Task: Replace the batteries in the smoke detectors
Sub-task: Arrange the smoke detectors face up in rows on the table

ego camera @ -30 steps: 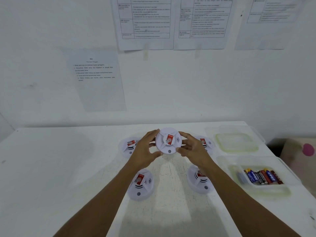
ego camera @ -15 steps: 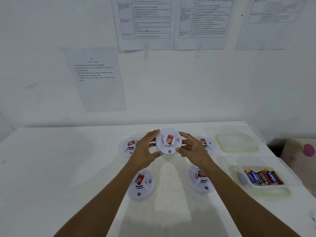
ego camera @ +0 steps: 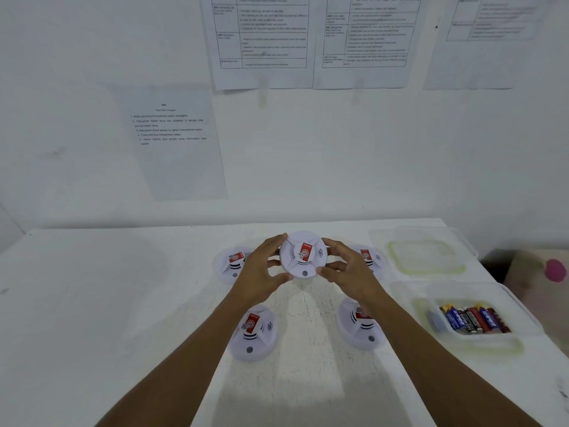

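A round white smoke detector (ego camera: pixel 303 255) with a red label is held face up above the white table (ego camera: pixel 92 303). My left hand (ego camera: pixel 261 269) grips its left rim with curled fingers and thumb. My right hand (ego camera: pixel 349 269) grips its right rim the same way. Several more detectors lie on the table: one at back left (ego camera: pixel 229 263), one at back right (ego camera: pixel 374 260) partly behind my right hand, one at front left (ego camera: pixel 254 332), and one at front right (ego camera: pixel 358 326) partly under my right forearm.
A clear plastic box (ego camera: pixel 480 340) at the right holds several red, blue and black batteries (ego camera: pixel 474 318). An empty clear container with a green rim (ego camera: pixel 426 257) sits behind it. Printed sheets hang on the white wall. A pink-dotted object (ego camera: pixel 551 272) lies beyond the table's right edge.
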Demonstrator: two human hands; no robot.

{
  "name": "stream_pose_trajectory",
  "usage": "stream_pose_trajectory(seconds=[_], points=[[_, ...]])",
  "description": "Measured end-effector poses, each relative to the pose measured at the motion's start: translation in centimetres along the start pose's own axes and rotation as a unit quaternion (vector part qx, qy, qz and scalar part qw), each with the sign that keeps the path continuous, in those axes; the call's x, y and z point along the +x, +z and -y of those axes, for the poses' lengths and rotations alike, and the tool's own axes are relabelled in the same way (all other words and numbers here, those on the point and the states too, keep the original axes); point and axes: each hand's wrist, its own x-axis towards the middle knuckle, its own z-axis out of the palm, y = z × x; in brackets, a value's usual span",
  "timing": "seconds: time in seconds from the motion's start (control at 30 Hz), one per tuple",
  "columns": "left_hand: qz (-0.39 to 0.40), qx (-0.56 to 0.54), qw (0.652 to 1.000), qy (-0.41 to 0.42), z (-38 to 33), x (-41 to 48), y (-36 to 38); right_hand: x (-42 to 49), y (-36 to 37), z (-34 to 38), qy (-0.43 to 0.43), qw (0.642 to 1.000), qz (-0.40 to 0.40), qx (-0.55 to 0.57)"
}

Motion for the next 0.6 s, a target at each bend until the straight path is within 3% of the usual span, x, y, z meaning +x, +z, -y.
stream_pose_trajectory(seconds=[0.6], points=[[-0.002,-0.004,1.0,0.003,0.31,0.62,0.17,0.74,-0.34,-0.49,0.004,1.0,0.009,-0.017]])
